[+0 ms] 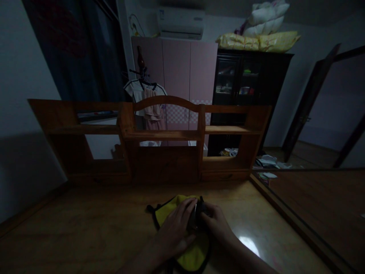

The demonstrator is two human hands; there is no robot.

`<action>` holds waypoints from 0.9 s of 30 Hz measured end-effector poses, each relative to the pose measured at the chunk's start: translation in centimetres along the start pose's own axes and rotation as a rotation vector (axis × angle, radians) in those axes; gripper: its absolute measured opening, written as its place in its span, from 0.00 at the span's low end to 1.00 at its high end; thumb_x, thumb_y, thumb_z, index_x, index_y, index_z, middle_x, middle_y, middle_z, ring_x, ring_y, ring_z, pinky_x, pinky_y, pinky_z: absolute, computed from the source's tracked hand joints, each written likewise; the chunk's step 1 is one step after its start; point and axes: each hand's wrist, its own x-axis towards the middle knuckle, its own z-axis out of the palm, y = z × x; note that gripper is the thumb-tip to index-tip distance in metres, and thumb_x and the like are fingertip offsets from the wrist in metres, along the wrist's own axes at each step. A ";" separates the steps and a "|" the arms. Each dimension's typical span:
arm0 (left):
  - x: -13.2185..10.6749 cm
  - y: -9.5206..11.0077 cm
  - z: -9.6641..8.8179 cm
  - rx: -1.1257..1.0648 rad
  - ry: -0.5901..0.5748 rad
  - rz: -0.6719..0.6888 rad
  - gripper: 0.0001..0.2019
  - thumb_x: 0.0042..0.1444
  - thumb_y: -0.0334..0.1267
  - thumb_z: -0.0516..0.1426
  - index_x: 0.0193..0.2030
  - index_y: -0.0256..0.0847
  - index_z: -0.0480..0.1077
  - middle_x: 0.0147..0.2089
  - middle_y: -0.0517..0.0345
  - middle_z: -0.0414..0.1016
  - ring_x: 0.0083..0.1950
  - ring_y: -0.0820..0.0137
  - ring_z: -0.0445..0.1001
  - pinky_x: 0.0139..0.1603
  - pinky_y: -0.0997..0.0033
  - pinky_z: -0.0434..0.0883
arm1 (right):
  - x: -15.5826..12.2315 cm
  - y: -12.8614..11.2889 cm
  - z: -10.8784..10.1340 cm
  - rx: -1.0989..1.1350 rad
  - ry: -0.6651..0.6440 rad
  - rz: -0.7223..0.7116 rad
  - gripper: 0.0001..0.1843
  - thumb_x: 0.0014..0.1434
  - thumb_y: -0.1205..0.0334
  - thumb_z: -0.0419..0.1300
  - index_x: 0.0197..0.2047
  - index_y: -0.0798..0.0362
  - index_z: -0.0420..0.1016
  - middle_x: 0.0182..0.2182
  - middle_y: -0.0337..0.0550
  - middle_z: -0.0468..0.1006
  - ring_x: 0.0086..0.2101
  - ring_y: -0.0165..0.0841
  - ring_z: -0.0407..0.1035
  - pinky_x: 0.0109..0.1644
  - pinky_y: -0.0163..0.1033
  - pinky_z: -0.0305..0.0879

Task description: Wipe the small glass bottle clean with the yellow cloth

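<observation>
Your two hands meet over the yellow cloth piece, holding a dark object [196,216] between them. Your left hand [177,224] curves along its left side, fingers together and reaching forward, thumb lower down and nearer to you. Your right hand [216,220] closes on its right side, thumb and fingers bent inward. A bright line shows on the object's surface beside your left fingertips; its exact kind is too dim to tell, and you cannot tell whether it touches the cloth beneath. The yellow cloth piece [196,252], edged in black, spreads under your hands, one part showing beyond your left hand and another on the near side, between your forearms. It lies on the wooden table [108,224], whose surface carries a bright reflection beside your right forearm. Ahead of your hands, a wooden shelf unit [164,135] stands along the far side. Farther beyond are hanging clothes [152,102], ahead and to the left, and a pink wardrobe [176,72].
</observation>
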 end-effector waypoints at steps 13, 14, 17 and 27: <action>-0.7 -0.4 1.0 -0.008 0.178 0.055 0.39 0.47 0.22 0.54 0.67 0.38 0.46 0.69 0.42 0.51 0.70 0.56 0.51 0.66 0.44 0.60 | 0.1 -1.2 0.1 0.015 -0.012 0.010 0.15 0.46 0.64 0.63 0.40 0.57 0.78 0.35 0.45 0.79 0.38 0.43 0.72 0.42 0.41 0.67; -0.7 -0.3 1.1 -0.009 0.191 0.057 0.39 0.47 0.21 0.54 0.67 0.38 0.46 0.69 0.42 0.51 0.70 0.55 0.51 0.66 0.44 0.60 | 0.2 -1.1 0.0 0.034 -0.021 0.030 0.16 0.46 0.63 0.64 0.40 0.58 0.79 0.35 0.45 0.79 0.38 0.43 0.72 0.43 0.41 0.68; -0.7 -0.1 1.1 0.007 0.217 0.037 0.41 0.49 0.23 0.56 0.68 0.38 0.44 0.69 0.41 0.51 0.70 0.54 0.51 0.66 0.43 0.60 | 0.2 -1.0 -0.2 0.107 -0.067 0.081 0.16 0.47 0.61 0.66 0.40 0.58 0.79 0.36 0.46 0.80 0.40 0.45 0.72 0.45 0.43 0.68; -0.1 -0.3 0.6 -0.064 0.332 -0.159 0.39 0.52 0.31 0.62 0.67 0.44 0.49 0.66 0.45 0.54 0.67 0.54 0.57 0.63 0.47 0.64 | -0.5 -1.3 -0.6 0.457 -0.181 0.233 0.15 0.58 0.58 0.67 0.44 0.61 0.79 0.38 0.51 0.80 0.39 0.41 0.74 0.48 0.43 0.66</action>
